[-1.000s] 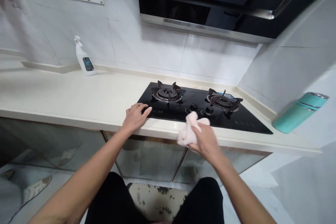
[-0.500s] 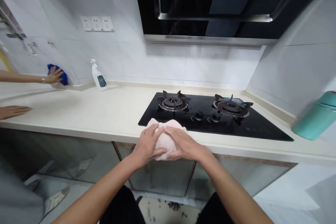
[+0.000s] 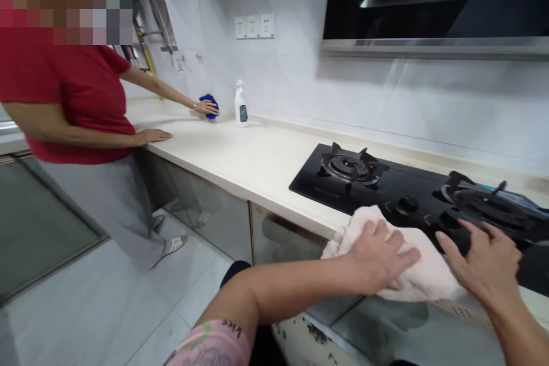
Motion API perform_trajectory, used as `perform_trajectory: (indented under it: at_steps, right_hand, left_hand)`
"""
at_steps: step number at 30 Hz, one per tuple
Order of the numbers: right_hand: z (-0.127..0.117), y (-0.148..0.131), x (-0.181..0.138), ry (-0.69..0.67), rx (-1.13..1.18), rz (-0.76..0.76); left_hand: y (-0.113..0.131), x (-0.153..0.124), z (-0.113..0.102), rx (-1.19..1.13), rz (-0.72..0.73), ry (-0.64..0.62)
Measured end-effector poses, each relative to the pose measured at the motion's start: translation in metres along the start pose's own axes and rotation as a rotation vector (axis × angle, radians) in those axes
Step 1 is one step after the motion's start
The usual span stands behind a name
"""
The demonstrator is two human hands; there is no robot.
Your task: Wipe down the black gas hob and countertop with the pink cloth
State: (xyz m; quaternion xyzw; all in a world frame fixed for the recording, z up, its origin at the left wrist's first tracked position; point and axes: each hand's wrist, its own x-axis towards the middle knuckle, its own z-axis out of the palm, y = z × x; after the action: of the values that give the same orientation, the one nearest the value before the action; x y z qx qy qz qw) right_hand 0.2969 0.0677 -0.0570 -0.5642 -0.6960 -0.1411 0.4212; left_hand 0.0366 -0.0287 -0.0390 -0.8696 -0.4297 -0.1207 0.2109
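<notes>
A pale pink cloth (image 3: 429,275) lies bunched on the front edge of the cream counter (image 3: 244,157), overlapping the front of the black gas hob (image 3: 386,190). My left hand (image 3: 380,254) rests flat on top of the cloth, fingers stretched out. To the right, my right hand (image 3: 486,263) has its fingers spread, touching the cloth's right edge and the hob beside a black knob (image 3: 407,204). Two burners (image 3: 349,164) sit behind the knobs.
A person in a red shirt (image 3: 72,97) stands at the left, one hand flat on the counter, the other holding a blue cloth (image 3: 209,104) against the wall. A white spray bottle (image 3: 241,106) stands nearby. An extractor hood (image 3: 429,6) hangs above the hob.
My view has swung left, bringing the other person into sight. My hands have gone from bunching the cloth between them to spreading it flat on the counter edge by the hob.
</notes>
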Motion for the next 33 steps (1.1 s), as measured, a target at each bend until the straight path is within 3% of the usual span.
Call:
perform_trajectory:
  at_steps: [3,6,10,14,18,23,25,27,30,33]
  right_hand:
    - [0.006,0.004,-0.003,-0.041,-0.065,0.056]
    - [0.009,0.011,-0.005,-0.142,-0.110,0.080]
    - [0.014,0.025,-0.007,-0.226,-0.140,0.106]
    - [0.018,0.030,-0.006,-0.259,-0.184,0.143]
    - [0.018,0.024,-0.006,-0.274,-0.181,0.132]
    - [0.010,0.011,-0.006,-0.212,-0.115,0.143]
    - [0.001,0.009,-0.005,-0.136,-0.014,0.175]
    - [-0.010,0.008,-0.004,-0.053,0.101,0.336]
    - [-0.024,0.006,-0.003,0.019,0.227,0.650]
    - [-0.026,0.002,-0.001,0.040,0.309,0.663]
  left_hand:
    - [0.005,-0.004,-0.003,0.073,0.042,0.109]
    - [-0.022,-0.027,-0.005,0.071,0.079,0.125]
    - [-0.099,-0.085,0.004,0.037,0.019,0.091]
    - [-0.187,-0.166,0.004,0.020,-0.186,0.045]
    - [-0.264,-0.234,-0.023,0.000,-0.480,-0.113]
    - [-0.333,-0.278,-0.062,0.070,-0.825,-0.371]
    - [-0.352,-0.287,-0.071,0.146,-1.003,-0.436]
    - [-0.363,-0.291,-0.074,0.195,-1.096,-0.430]
    - [-0.363,-0.290,-0.065,0.225,-1.008,-0.370]
    - [-0.336,-0.276,-0.051,0.239,-0.847,-0.253]
